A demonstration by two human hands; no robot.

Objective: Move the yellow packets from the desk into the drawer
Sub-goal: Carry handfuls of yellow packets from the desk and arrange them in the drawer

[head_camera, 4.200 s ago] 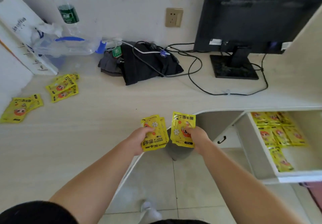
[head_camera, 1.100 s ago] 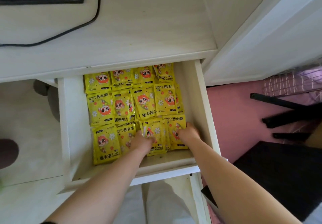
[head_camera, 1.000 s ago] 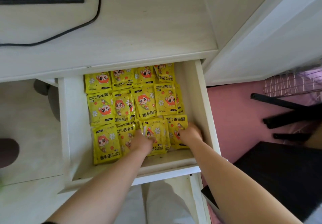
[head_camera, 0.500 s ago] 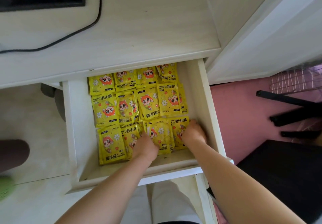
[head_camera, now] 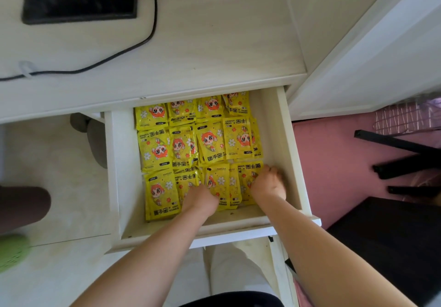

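Open white drawer (head_camera: 279,144) under desk (head_camera: 214,44): yellow packets (head_camera: 205,142) flat, overlapping rows, cartoon faces up.

Both forearms bare, reaching far and down, side by side. Left hand (head_camera: 201,199) knuckles up, fingers hidden; right hand (head_camera: 268,185) fingertips bent downward

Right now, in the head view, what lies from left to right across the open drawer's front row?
White drawer's left wall, flat yellow cartoon-printed packet, left hand, right hand, drawer's right wall, pink floor.
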